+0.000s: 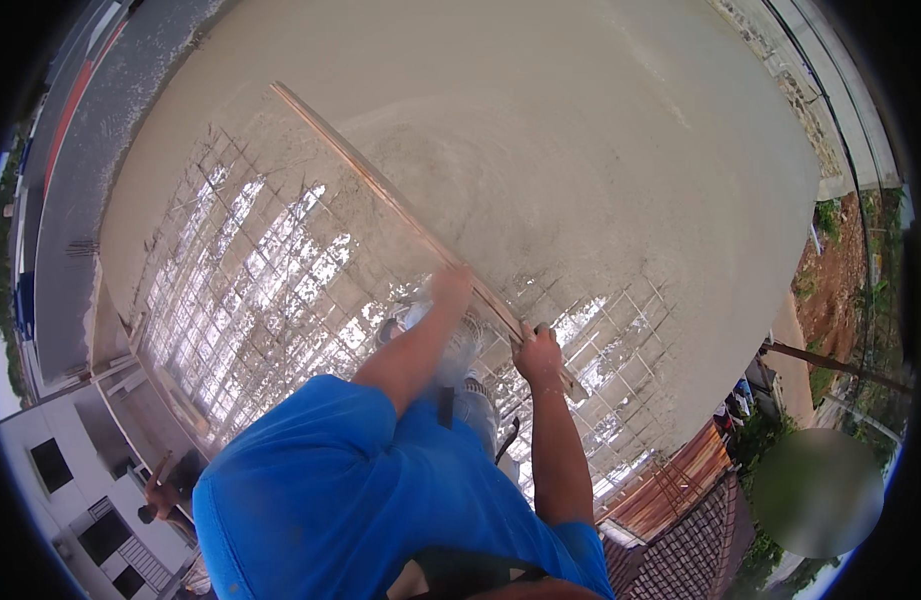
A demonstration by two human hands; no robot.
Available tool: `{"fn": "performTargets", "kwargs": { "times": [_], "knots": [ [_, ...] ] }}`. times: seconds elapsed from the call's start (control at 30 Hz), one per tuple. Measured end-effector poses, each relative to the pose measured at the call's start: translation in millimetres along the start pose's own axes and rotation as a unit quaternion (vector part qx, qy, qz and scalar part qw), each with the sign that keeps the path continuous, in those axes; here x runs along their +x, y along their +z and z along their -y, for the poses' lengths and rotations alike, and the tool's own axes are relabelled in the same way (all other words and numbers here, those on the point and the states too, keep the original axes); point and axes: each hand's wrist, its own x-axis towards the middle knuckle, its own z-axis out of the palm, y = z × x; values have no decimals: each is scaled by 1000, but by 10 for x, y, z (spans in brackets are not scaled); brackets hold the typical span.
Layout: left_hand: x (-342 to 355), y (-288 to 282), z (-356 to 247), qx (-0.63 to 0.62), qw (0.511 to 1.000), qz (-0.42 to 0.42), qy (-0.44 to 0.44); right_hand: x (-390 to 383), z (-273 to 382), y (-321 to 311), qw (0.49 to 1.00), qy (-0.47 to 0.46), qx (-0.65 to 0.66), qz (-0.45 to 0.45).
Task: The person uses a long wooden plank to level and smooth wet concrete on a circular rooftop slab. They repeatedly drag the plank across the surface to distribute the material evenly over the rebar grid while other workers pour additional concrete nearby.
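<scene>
1 long wooden board (385, 192), 2 bare hands on it. Board runs diag. from upper L of ctr down to just R of & below ctr, lying across 1 expanse of wet grey concrete (580, 150) that fills most of the upper frame.

L hand (452, 287) is approx. mid-frame, at the board's lower edge, well down from its upper-L tip; motion blur there, so can't tell if its fingers are curled or spread. R hand (536, 355) is a bit lower & to the R, near the board's lower end; its fingers are bent round the wood, pinching it. Most of the board's length sticks out past the L hand, toward upper L; only a short bit shows btwn the 2 hands.

2 patches of bare rebar grid w/ shiny water btwn bars: a bigger one (230, 270) L of ctr, a smaller one (620, 330) R of ctr. The board's lower part passes btwn them.

1 blue shirt (330, 480), bottom ctr, w/ both forearms reaching up from it. 1 other person (163, 497), lower L, next to 1 white bldg (75, 500) w/ dark windows. Lower R: 1 rusty sheet roof (680, 455) & 1 tiled roof (685, 545) just below it.
</scene>
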Motion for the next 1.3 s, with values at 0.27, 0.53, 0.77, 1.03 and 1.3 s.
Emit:
{"fn": "performTargets", "kwargs": {
  "times": [0.27, 0.53, 0.77, 1.03, 1.3],
  "knots": [
    [-946, 552, -1502, -215, 970, 7, -116, 167, -2201, -418, 991, -104, 81, -16],
    [-76, 2601, -1412, -73, 990, -57, -109, 724, -4251, 18, 987, -136, 79, 30],
    [257, 3599, -1261, -4, 983, -105, -153, 1241, -5000, 820, 982, -188, -8, 30],
    [1525, 4562, -707, 3, 981, -144, -130, 2359, -5423, 3165, 959, -261, 102, 37],
    [2957, 4785, 171, 84, 953, -279, -89, 3365, -4937, 4583, 954, -274, 115, 34]
  ]
}}
